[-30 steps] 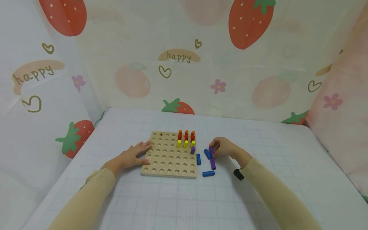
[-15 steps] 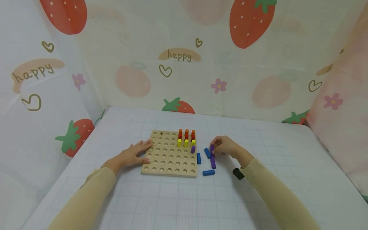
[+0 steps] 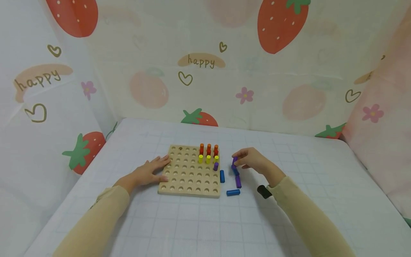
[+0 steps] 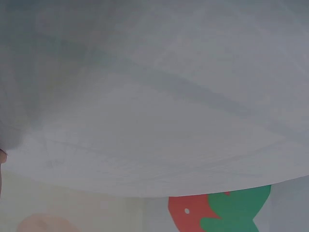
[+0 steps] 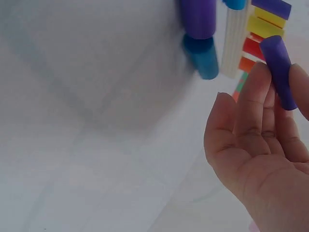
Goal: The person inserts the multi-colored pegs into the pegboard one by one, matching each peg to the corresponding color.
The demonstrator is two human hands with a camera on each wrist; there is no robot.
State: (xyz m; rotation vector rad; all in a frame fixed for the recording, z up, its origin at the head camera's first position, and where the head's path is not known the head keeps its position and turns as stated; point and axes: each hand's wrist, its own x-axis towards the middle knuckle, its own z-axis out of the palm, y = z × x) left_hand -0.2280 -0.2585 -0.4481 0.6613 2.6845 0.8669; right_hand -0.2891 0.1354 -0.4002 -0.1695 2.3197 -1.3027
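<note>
A square wooden pegboard [image 3: 183, 176] with rows of round holes lies on the table. My left hand [image 3: 149, 174] rests at its left edge, fingers spread and straight. Between thumb and fingers my right hand [image 3: 253, 160] pinches a purple peg [image 5: 279, 72], raised to the right of the board. Orange, red and yellow pegs [image 3: 208, 159] stand in the board's back right holes, with one purple peg [image 3: 216, 166] in front of them. In the left wrist view only a fingertip [image 4: 3, 156] shows at the left edge.
Right of the board lie a blue peg [image 3: 222, 176] close to its edge, another blue peg [image 3: 233, 192] nearer the front, and a purple peg [image 3: 238, 181]. A third blue peg [image 3: 236, 171] lies below the right hand. A printed cloth wall [image 3: 269, 71] closes the back of the white table [image 3: 179, 225].
My right hand has lifted the purple peg off the table and moved it slightly left, over the blue peg. The left hand stays at the board's edge.
</note>
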